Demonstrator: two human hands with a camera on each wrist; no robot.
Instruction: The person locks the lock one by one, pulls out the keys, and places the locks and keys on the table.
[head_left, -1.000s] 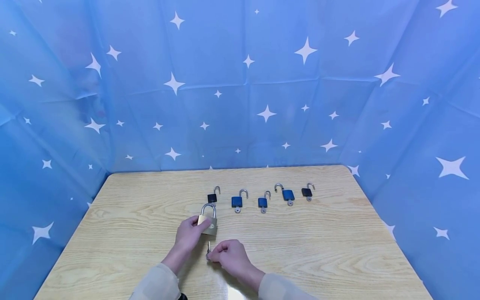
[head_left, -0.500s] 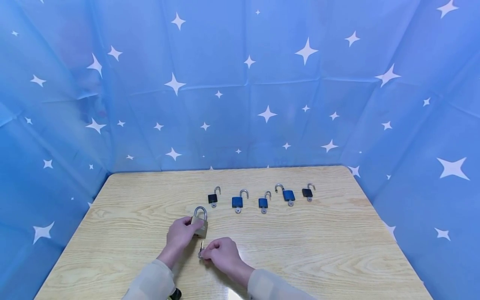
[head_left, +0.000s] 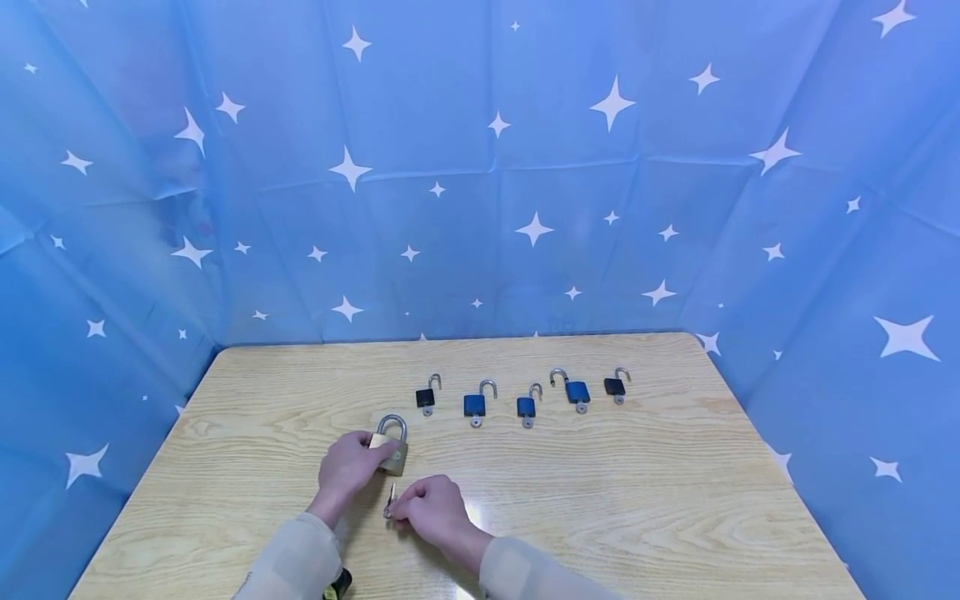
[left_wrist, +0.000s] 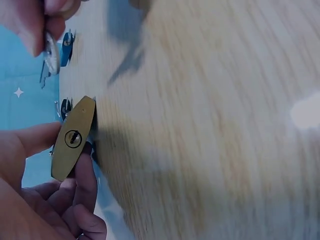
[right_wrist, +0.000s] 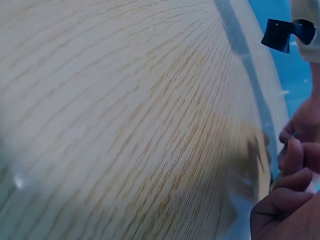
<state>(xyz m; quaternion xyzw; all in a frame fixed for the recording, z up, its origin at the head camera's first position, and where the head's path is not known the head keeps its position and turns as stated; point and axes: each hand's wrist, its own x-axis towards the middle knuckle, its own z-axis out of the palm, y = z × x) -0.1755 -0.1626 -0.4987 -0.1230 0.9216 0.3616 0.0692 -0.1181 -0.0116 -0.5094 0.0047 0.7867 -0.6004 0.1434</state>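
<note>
A large brass padlock [head_left: 398,461] is gripped by my left hand [head_left: 349,463], with the thumb across its front. Its silver shackle [head_left: 392,423] points away from me, and both legs appear to be seated in the body. In the left wrist view the keyhole [left_wrist: 74,139] in the padlock's end face shows, with nothing in it. My right hand [head_left: 437,507] pinches a small silver key [head_left: 391,498] just in front of the padlock, apart from it. The key's blade [left_wrist: 44,75] points towards the padlock's side; whether a second key hangs with it, I cannot tell.
Behind the hands lies a row of small padlocks with raised shackles and keys in them: a black padlock [head_left: 425,397], a blue padlock [head_left: 474,405] and several more to the right. A blue star-patterned curtain [head_left: 480,208] surrounds the wooden table [head_left: 637,500].
Both hands have moved left together, carrying the padlock and the key. The leftmost black padlock's key, hidden earlier behind the brass padlock, now shows.
</note>
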